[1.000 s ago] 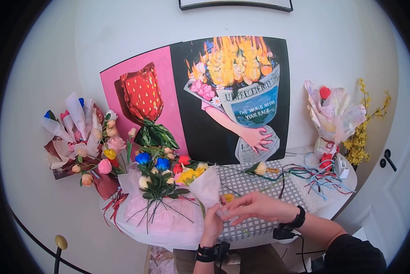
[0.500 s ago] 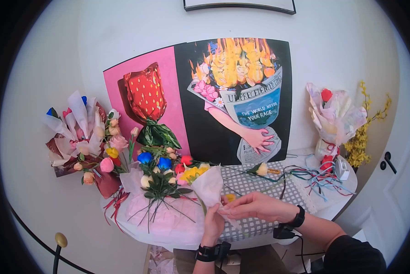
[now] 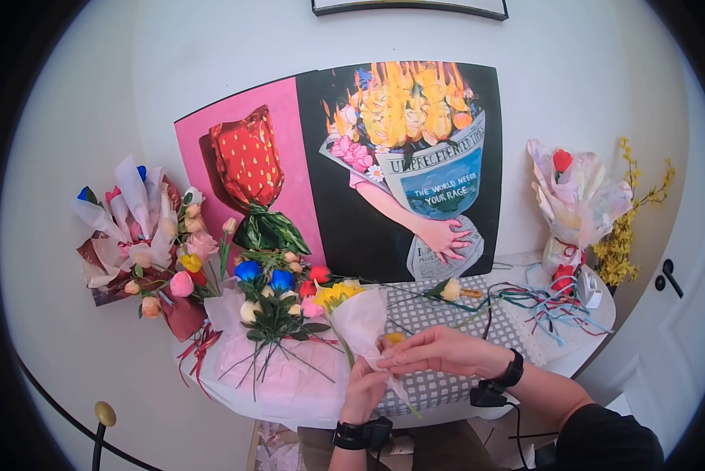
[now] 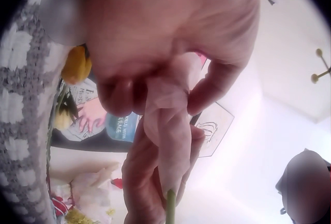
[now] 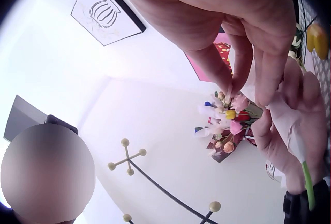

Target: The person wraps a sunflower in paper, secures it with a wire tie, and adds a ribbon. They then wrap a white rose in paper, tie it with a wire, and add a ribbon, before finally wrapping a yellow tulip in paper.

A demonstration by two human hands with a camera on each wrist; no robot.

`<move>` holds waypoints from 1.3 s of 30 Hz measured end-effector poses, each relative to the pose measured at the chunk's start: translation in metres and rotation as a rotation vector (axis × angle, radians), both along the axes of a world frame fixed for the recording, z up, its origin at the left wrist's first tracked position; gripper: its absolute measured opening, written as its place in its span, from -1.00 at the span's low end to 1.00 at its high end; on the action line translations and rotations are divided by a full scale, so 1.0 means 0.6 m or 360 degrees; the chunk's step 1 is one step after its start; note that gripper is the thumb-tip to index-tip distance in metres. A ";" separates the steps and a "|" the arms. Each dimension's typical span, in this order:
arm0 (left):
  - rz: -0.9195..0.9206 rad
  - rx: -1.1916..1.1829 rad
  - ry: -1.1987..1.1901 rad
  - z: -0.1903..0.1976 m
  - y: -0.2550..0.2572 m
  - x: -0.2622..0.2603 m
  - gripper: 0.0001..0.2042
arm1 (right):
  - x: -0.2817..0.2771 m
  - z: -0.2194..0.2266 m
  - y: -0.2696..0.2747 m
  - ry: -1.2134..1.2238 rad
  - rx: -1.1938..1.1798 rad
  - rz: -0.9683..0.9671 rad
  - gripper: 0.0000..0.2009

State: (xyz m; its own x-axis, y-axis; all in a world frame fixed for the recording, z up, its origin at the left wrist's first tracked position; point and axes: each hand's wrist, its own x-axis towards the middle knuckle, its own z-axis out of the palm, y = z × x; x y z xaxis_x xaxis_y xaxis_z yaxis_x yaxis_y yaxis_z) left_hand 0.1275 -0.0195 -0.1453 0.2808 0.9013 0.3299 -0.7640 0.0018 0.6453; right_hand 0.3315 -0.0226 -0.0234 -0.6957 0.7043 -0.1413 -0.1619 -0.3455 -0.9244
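Observation:
A yellow flower point(image 3: 338, 296) stands in a cone of white wrapping paper point(image 3: 360, 322) over the front of the table. My left hand point(image 3: 364, 390) grips the gathered lower part of the paper. From the other side, my right hand point(image 3: 439, 351) pinches the paper just above the left fingers. In the left wrist view the paper point(image 4: 173, 136) is bunched and twisted round the stem, and a green stem point(image 4: 170, 208) pokes out of its end. The right wrist view has the same stem point(image 5: 309, 182) below both hands. Fingers cover part of the gathered paper.
Loose artificial flowers point(image 3: 280, 281) lie left of the hands on pink paper point(image 3: 290, 381). A wrapped bouquet point(image 3: 136, 235) stands far left, another point(image 3: 572, 204) at right. Tangled ribbons point(image 3: 537, 302) and a cream rose point(image 3: 450, 290) lie behind the checked cloth point(image 3: 509, 330). Two pictures lean on the wall.
My right fingers have closed in from a looser spread onto the paper. The wrapped flower has turned slightly, and its stem end now shows below the hands.

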 end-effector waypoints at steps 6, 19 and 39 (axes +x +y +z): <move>-0.0008 -0.0004 0.0189 0.010 0.000 0.002 -0.45 | 0.010 -0.003 0.006 0.0008 -0.0008 -0.0030 -0.62; 0.0302 -0.0178 0.0482 0.051 -0.038 0.018 -0.59 | 0.013 -0.015 0.002 0.0083 0.0007 -0.0051 -0.61; 0.0251 -0.0596 0.0294 0.083 -0.104 0.005 -0.65 | -0.006 0.003 -0.031 0.0218 -0.0027 -0.0019 -0.62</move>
